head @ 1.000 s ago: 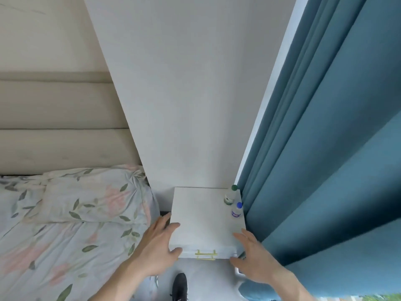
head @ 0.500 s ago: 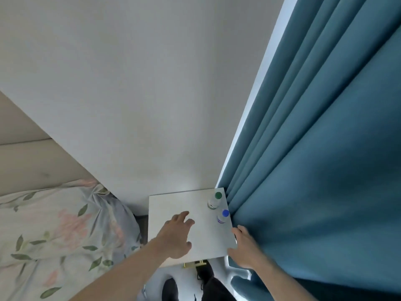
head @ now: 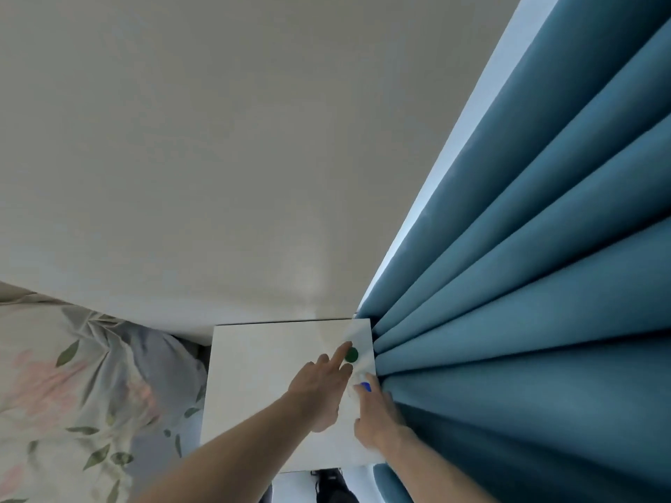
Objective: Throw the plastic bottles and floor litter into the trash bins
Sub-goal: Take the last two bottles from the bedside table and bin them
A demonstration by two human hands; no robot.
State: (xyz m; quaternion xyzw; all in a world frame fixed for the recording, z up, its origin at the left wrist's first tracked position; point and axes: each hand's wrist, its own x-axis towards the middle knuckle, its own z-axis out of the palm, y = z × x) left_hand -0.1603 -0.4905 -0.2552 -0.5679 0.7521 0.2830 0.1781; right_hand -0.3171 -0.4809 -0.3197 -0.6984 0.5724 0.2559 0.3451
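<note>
Two small clear plastic bottles stand at the right edge of a white nightstand (head: 254, 375), close to the curtain. The far one has a green cap (head: 351, 355), the near one a blue cap (head: 365, 386). My left hand (head: 321, 383) reaches over the nightstand with fingers apart; its index fingertip touches the green-capped bottle's left side and its thumb lies just below the cap. My right hand (head: 375, 412) has its thumb and fingers on either side of the blue-capped bottle, whose body is mostly hidden by them.
A heavy blue curtain (head: 526, 303) hangs right against the nightstand's right side. A bed with floral bedding (head: 72, 393) lies to the left. A plain wall (head: 218, 157) rises behind. A dark shoe (head: 330, 484) shows on the floor below the nightstand.
Both hands moved forward from the nightstand's front edge to the bottles. The left came across to the green-capped one; the right closed in around the blue-capped one. The view tilted closer.
</note>
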